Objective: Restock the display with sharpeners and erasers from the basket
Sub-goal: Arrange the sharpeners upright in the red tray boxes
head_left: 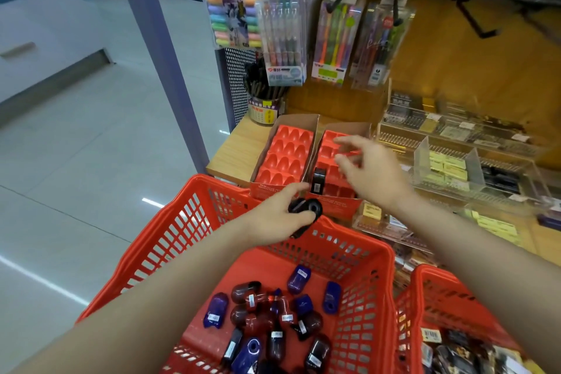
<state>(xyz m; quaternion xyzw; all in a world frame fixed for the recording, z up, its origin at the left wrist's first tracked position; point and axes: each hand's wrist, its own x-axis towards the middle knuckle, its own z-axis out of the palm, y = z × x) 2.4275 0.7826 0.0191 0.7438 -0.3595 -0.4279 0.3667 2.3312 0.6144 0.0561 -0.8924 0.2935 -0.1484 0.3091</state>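
above the basket (194,222), left hand (273,222) holds black round sharpener (306,208).

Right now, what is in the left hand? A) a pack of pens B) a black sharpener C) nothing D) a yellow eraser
B: the left hand grips a black sharpener above the red basket, while the right hand is open over the red display tray.

Single head-worn wide-angle view looked forward and down, close over red basket (358,252) at 6 o'clock. Display trays (282,158) sat near, 12 o'clock; floor (76,161) stretched toward 9 o'clock. No second view.
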